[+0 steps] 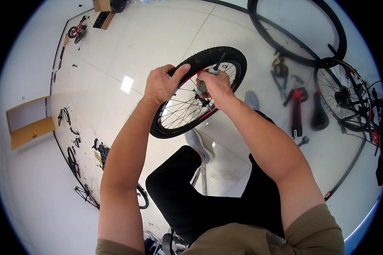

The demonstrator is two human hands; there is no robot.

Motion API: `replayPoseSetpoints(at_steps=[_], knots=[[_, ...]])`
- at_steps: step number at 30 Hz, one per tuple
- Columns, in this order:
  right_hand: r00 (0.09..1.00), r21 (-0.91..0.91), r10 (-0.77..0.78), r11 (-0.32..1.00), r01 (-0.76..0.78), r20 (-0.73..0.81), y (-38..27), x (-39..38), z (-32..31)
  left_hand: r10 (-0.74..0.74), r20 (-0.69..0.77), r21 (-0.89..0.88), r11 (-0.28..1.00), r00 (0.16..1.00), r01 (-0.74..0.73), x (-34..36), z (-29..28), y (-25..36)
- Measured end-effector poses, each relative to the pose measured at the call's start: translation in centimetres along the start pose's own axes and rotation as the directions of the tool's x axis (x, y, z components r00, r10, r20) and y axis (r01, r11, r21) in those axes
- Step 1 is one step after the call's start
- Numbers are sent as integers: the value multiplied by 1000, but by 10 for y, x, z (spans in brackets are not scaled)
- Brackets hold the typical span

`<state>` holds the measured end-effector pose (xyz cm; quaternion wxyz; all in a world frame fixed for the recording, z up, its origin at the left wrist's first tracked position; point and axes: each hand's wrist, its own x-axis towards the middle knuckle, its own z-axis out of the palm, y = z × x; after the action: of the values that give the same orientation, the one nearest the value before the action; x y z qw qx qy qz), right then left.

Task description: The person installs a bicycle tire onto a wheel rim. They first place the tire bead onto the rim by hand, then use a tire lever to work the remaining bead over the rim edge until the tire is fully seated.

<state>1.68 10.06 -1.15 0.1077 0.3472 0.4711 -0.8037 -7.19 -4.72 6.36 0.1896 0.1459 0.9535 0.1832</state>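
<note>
A bicycle wheel with a black knobby tyre [174, 131], a red-edged rim and thin spokes is held tilted above the floor in front of my knees. My left hand [161, 83] is closed over the tyre's upper left side, its thumb on the tread. Inside the wheel's ring, my right hand [219, 88] wraps round a screwdriver [214, 70] with a grey handle. Its thin dark shaft points up and right across the tyre's far side. Part of the handle is hidden by my fingers. The hub [198, 100] shows just below my right hand.
To the right lie pliers [279, 80], a hammer [294, 86], a red and black tool [296, 112], a saddle [319, 114] and a wrench [303, 141]. Beyond are a loose tyre [259, 30] and a bicycle's wheel [322, 95]. An open cardboard box [32, 132] stands left.
</note>
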Motion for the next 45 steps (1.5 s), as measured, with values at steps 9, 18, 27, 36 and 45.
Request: replayPoseSetpoints(at_steps=[9, 18, 27, 36, 45], knots=[[944, 372, 224, 877, -303, 242, 5, 6, -4, 51, -24, -94, 994, 998, -53, -17, 1, -17], [914, 343, 261, 866, -364, 310, 20, -17, 20, 145, -26, -246, 958, 989, -147, -31, 1, -39], [863, 353, 101, 884, -307, 495, 7, -32, 23, -11, -7, -209, 978, 1000, 9, -39, -24, -20], [807, 421, -185, 903, -86, 561, -24, -40, 23, -31, -144, -256, 967, 989, -7, -52, -63, 33], [886, 374, -109, 924, -76, 450, -19, -44, 21, -35, -250, -264, 964, 968, -33, -53, -29, 12]])
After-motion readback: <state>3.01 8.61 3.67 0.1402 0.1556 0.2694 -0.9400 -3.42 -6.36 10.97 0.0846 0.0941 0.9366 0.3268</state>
